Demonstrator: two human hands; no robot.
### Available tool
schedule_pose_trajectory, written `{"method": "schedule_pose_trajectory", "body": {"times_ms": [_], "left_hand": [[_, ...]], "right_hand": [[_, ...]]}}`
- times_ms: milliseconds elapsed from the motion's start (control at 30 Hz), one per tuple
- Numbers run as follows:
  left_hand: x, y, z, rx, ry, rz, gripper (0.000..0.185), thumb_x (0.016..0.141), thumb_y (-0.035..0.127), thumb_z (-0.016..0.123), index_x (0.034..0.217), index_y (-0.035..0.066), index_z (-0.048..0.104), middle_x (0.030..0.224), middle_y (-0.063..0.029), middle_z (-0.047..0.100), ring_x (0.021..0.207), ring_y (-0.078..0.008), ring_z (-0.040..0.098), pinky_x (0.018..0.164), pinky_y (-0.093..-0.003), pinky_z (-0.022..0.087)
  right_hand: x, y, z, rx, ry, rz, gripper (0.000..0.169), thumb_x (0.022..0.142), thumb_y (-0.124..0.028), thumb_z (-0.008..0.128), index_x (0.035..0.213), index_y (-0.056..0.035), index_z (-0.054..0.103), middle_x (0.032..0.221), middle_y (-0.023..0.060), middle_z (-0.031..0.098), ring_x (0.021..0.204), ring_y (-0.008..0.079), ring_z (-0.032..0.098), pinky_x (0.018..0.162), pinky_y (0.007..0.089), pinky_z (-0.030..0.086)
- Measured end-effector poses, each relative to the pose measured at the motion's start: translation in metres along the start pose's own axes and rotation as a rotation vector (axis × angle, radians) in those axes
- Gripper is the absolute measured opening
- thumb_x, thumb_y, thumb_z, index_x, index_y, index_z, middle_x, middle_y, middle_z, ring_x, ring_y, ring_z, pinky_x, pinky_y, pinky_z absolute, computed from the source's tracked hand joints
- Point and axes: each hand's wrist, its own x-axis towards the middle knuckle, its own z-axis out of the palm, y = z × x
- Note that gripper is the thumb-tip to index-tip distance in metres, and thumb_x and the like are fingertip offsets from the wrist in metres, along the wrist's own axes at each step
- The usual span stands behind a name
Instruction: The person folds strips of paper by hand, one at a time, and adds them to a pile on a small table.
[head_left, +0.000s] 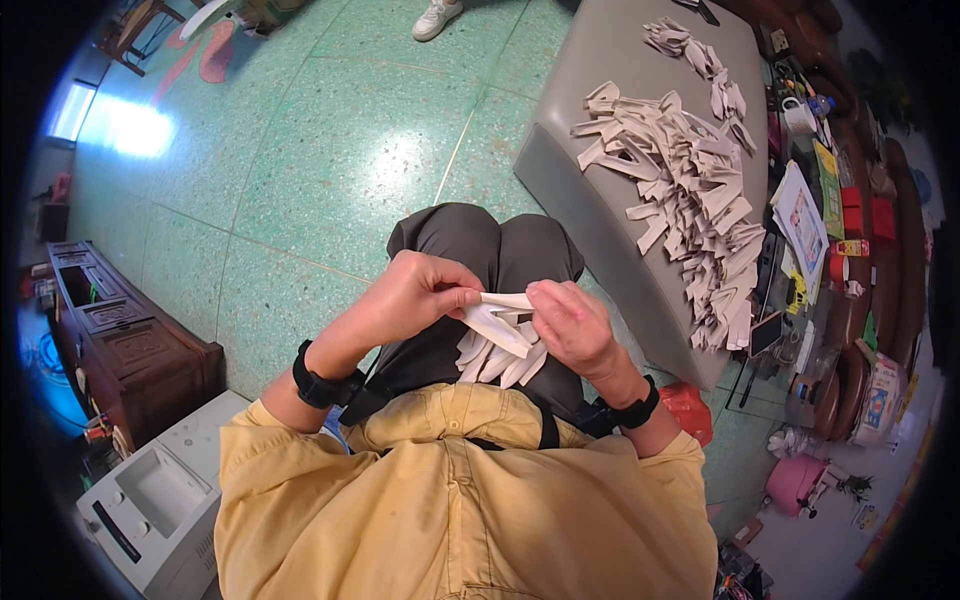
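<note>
Above my lap, a folded pale strip (504, 301), which looks like fabric, is stretched between my hands. The thumb and fingers of my left hand (424, 296) pinch one end. My right hand (574, 324) grips the other end, its fingers curled. From the left-hand end another white folded piece (496, 330) slants down over several similar pieces (499, 364) lying on my dark trousers. To the right, a large heap of V-shaped off-white folded pieces (690, 180) covers part of a grey padded bench (562, 112), with a narrower row (701, 58) at its far end.
Beyond the bench, a cluttered table holds a white mug (798, 116), papers (801, 217) and a phone (765, 333). A carved wooden cabinet (142, 352) and a white appliance (154, 495) stand at left. A person's white shoe (436, 19) is on the green floor ahead. A red plastic bag (686, 412) lies at right.
</note>
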Motion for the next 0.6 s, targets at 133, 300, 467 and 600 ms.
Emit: {"method": "schedule_pose_trajectory", "body": {"times_ms": [133,300,467,600], "left_hand": [[-0.002,-0.001,0.000,0.057,0.056,0.017,0.012,0.087,0.003,0.060,0.090,-0.007,0.064,0.080,-0.0076,0.067,0.068,-0.0089,0.062,0.063,-0.0222,0.051],[0.001,-0.011,0.005,-0.021,0.110,0.056,0.012,0.086,0.002,0.059,0.091,-0.008,0.063,0.090,-0.0098,0.067,0.070,-0.0097,0.063,0.063,-0.0224,0.052],[-0.002,-0.012,0.007,0.026,0.115,0.110,0.012,0.086,0.001,0.059,0.093,-0.008,0.063,0.089,-0.0093,0.067,0.072,-0.0098,0.064,0.064,-0.0220,0.052],[-0.003,-0.016,0.011,-0.027,0.145,0.147,0.012,0.085,0.001,0.060,0.093,-0.007,0.063,0.089,-0.0097,0.067,0.073,-0.0098,0.064,0.064,-0.0223,0.052]], "right_hand": [[-0.003,-0.012,0.002,0.672,0.149,0.744,0.026,0.080,0.006,0.065,0.104,0.0028,0.054,0.106,0.0129,0.060,0.083,0.0167,0.064,0.074,0.0258,0.054],[-0.012,-0.008,0.008,0.943,0.199,0.770,0.015,0.082,0.010,0.060,0.094,0.0050,0.052,0.108,0.0165,0.057,0.084,0.0166,0.064,0.074,0.0272,0.055],[-0.012,-0.006,0.008,0.906,0.185,0.780,0.012,0.081,0.010,0.061,0.089,0.0055,0.054,0.104,0.0139,0.056,0.081,0.0156,0.063,0.072,0.0264,0.055],[-0.007,-0.009,0.006,0.898,0.180,0.795,0.010,0.080,0.010,0.062,0.086,0.0053,0.055,0.102,0.0124,0.056,0.080,0.0155,0.062,0.070,0.0257,0.054]]}}
